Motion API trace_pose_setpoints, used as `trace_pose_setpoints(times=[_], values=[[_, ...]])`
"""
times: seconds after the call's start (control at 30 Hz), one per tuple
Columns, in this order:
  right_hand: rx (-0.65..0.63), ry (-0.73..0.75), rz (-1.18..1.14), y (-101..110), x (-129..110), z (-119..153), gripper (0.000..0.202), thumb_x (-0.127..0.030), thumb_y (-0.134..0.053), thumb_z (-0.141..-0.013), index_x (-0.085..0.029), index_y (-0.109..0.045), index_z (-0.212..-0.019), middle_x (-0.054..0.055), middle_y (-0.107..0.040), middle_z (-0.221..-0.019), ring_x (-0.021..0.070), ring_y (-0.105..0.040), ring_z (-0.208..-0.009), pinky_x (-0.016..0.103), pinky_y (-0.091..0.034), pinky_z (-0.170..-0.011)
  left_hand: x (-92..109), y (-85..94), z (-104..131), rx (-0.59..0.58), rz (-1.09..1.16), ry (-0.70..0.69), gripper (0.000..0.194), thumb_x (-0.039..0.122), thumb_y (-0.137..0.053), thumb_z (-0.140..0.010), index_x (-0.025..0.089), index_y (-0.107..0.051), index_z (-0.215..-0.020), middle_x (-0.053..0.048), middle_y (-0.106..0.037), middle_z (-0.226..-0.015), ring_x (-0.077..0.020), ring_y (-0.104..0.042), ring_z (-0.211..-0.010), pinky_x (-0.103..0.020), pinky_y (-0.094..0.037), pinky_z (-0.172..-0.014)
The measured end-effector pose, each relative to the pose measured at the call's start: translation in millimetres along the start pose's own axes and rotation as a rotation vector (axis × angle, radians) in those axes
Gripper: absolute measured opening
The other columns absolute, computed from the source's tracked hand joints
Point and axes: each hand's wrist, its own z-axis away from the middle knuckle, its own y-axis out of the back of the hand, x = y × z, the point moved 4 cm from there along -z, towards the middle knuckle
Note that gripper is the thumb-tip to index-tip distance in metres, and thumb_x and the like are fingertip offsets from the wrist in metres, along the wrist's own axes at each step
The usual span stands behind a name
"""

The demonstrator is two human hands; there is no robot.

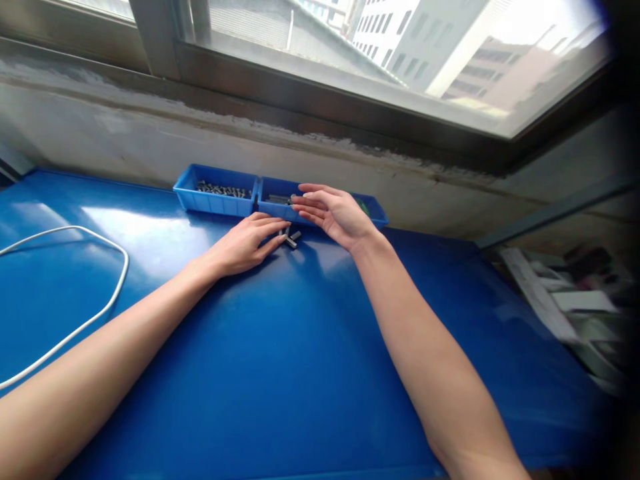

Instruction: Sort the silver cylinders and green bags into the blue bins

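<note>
My left hand (246,244) lies low over the blue table, its fingers stretched out and apart. Several short metal cylindrical pieces (292,240), perhaps bolts, lie at its fingertips; whether it touches them I cannot tell. My right hand (334,212) hovers at the middle blue bin (274,209), palm partly turned to me, fingers loosely spread. Inside that bin lie grey metal rods or bolts (278,199). A small bright round end shows by the right fingertips; it appears loose, though the fingers partly hide it.
Left of the middle bin, another blue bin (215,203) holds many small metal screws (223,191). A third bin (376,211) with something green stands partly behind my right hand. A white cable (123,267) curves across the table's left side. The wall and window run behind the bins.
</note>
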Motion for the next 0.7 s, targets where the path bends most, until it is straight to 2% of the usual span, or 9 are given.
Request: trace_pose_setpoints(times=[0.1,0.33,0.53,0.7], values=[[0.012,-0.005,0.041,-1.3,0.0,1.6,0.022,-0.013,-0.065,-0.085,-0.021,-0.071,-0.105,0.004,-0.079,-0.096,0.0145,-0.076,-0.089,0.024,-0.06,-0.082,-2.1,-2.9,0.8,-0.017,-0.046,-0.008,0.044,0.038,-0.046,-0.105,0.018,-0.067,-0.138,-0.01,-0.071,-0.134,-0.028,-0.061,-0.122,-0.044,-0.048,-0.11],[0.012,-0.004,0.072,-1.8,1.2,1.5,0.02,-0.015,-0.067,-0.083,-0.022,-0.071,-0.102,0.003,-0.078,-0.098,0.0139,-0.075,-0.086,0.023,-0.058,-0.076,-12.5,0.5,4.5,0.08,-0.131,0.068,0.043,0.019,-0.049,-0.093,0.016,-0.073,-0.129,-0.011,-0.076,-0.12,-0.0287,-0.064,-0.11,-0.044,-0.052,-0.101],[0.001,-0.008,0.084,-2.1,2.2,1.7,0.017,-0.017,-0.068,-0.082,-0.022,-0.072,-0.098,0.003,-0.078,-0.101,0.0129,-0.074,-0.086,0.022,-0.058,-0.075,-13.4,2.8,5.9,0.097,-0.129,0.139,0.033,0.025,-0.055,-0.092,0.018,-0.079,-0.112,-0.011,-0.076,-0.114,-0.0292,-0.066,-0.101,-0.043,-0.051,-0.096],[-0.016,-0.007,0.089,-2.9,1.6,1.9,0.019,-0.018,-0.069,-0.082,-0.022,-0.072,-0.1,0.002,-0.078,-0.101,0.0123,-0.073,-0.085,0.021,-0.057,-0.075,-11.9,4.4,5.2,0.094,-0.131,0.143,0.036,0.031,-0.052,-0.099,0.019,-0.074,-0.125,-0.012,-0.074,-0.111,-0.0291,-0.066,-0.102,-0.042,-0.052,-0.093]])
